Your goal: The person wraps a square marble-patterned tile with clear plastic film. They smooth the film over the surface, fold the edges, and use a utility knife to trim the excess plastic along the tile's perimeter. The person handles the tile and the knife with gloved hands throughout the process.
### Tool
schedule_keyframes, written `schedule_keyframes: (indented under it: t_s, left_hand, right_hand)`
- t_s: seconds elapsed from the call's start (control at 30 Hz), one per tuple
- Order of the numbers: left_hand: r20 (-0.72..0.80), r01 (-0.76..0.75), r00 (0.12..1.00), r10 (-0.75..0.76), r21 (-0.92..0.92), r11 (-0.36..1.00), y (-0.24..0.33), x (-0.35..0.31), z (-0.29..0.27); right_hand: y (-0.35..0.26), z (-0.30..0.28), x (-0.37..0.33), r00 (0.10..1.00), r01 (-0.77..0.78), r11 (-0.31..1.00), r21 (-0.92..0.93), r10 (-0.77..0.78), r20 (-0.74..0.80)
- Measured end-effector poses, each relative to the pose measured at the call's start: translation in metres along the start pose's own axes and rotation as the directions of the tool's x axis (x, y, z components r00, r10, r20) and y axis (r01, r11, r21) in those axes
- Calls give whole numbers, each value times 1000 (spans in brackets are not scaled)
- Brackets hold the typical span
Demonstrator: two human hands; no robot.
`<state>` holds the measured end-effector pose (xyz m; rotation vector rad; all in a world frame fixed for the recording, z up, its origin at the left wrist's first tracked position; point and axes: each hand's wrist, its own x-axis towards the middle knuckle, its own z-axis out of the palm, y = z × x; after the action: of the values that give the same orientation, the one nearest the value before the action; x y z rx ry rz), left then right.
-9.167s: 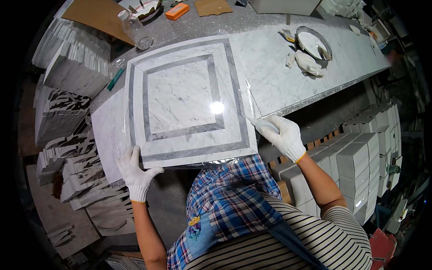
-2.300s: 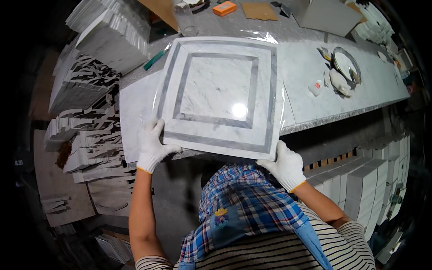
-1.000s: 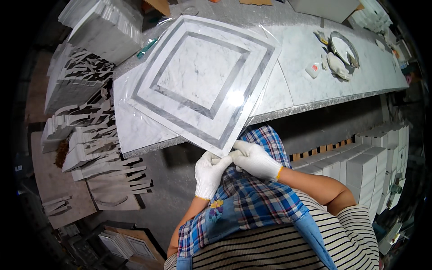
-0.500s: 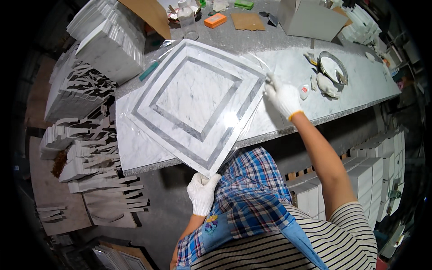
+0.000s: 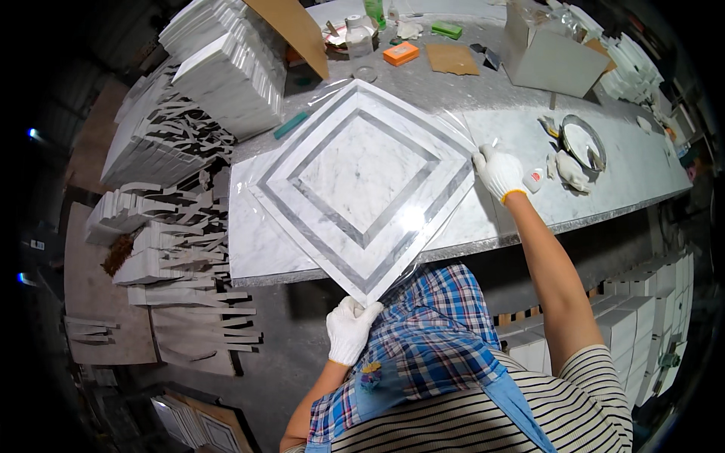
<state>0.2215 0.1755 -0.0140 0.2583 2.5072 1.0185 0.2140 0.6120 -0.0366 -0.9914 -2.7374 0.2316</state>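
A square white marble tile [image 5: 355, 177] with grey inlaid bands lies cornerwise on the worktable, its near corner jutting past the front edge. Clear plastic film [image 5: 306, 260] shows along its rim and underneath. My left hand [image 5: 350, 330], in a white knit glove, pinches that near corner. At the right corner, my right hand [image 5: 500, 172] in a matching glove has its fingers closed on the edge; the fingertips are partly hidden.
White slabs [image 5: 649, 170] top the worktable. Right of the tile sit a round pan [image 5: 581, 143] and a crumpled white cloth [image 5: 570, 172]. Behind are a clear bottle [image 5: 360, 53], an orange box [image 5: 400, 53] and a carton [image 5: 551, 60]. Stacked marble pieces [image 5: 226, 90] stand left.
The whole view has shifted, so the table and tile sit farther right. The tile has turned slightly clockwise. My right fingers have drawn in at its right corner; my left hand keeps its hold.
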Motion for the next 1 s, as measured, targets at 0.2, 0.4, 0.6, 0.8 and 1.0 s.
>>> schedule_keyframes:
  t_s: [0.2, 0.4, 0.6, 0.8, 1.0]
  left_hand:
    - [68, 22, 997, -20, -35, 999, -15, 5, -21]
    - [128, 16, 992, -17, 6, 1000, -42, 13, -56]
    - [205, 32, 978, -31, 1, 999, -70, 41, -118]
    - [230, -93, 973, 31, 264, 960, -90, 89, -172]
    - [264, -211, 959, 99, 437, 874, -82, 103, -181]
  right_hand:
    - [0, -7, -28, 998, 41, 999, -14, -41, -44]
    - [-6, -12, -75, 999, 44, 997, -70, -46, -29]
    - [-41, -37, -159, 998, -18, 1000, 20, 17, 63]
    - [-79, -55, -224, 985, -73, 985, 158, 46, 169]
    - [-72, -49, -238, 979, -41, 960, 277, -17, 204]
